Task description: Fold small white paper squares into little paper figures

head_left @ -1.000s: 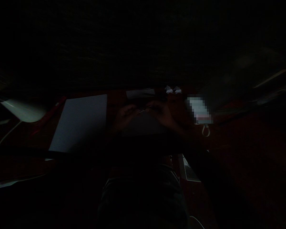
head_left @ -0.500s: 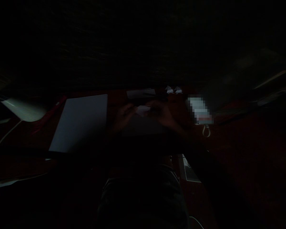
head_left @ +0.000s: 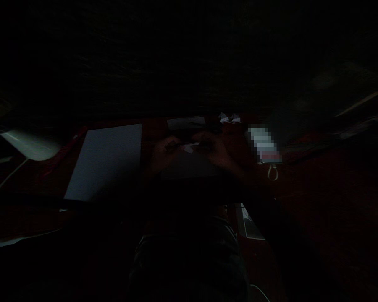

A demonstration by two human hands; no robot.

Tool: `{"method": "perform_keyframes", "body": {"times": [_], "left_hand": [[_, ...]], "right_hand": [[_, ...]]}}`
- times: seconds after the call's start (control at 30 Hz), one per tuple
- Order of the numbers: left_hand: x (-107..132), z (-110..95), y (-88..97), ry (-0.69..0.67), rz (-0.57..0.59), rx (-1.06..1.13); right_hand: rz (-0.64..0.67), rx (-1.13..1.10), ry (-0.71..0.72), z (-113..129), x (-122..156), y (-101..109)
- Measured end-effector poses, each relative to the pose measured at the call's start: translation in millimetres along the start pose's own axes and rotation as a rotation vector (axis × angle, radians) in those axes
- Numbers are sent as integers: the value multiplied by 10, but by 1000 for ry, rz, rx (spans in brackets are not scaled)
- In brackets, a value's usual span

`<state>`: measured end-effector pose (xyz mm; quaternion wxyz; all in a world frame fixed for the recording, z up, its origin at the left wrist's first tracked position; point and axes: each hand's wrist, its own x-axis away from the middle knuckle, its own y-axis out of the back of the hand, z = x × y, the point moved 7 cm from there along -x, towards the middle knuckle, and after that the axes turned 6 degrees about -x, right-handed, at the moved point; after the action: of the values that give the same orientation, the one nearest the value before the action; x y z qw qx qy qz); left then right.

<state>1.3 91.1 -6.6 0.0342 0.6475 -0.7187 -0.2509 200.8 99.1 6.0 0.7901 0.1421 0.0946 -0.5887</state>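
The scene is very dark. Between my two hands, over the middle of the table, is a small folded piece of white paper. My left hand pinches its left side, fingers closed. On the right side my right hand is also closed on it. Beneath the hands lies a dim, dark sheet. Just beyond them is a pale strip of paper, with a dark slender object lying over its right part. Two small folded paper pieces stand to the right of that strip.
A large pale sheet or pad lies at left. Further left are a red long object and a white rounded object with a cord. At right is a blurred-out phone-like item with a loop.
The paper between my hands has turned or been folded, now showing a thin edge with a small pointed flap below. Both hands stay in nearly the same place.
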Motion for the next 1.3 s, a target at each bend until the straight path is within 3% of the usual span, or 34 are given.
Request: {"method": "perform_keyframes", "body": {"times": [0.3, 1.0, 1.3], "left_hand": [[13, 86, -4, 111, -9, 107], [64, -96, -6, 227, 48, 233], [47, 43, -37, 307, 46, 258]], "right_hand": [[-5, -28, -13, 2, -23, 29], [11, -7, -109, -65, -39, 44], [123, -67, -179, -102, -27, -27]]}}
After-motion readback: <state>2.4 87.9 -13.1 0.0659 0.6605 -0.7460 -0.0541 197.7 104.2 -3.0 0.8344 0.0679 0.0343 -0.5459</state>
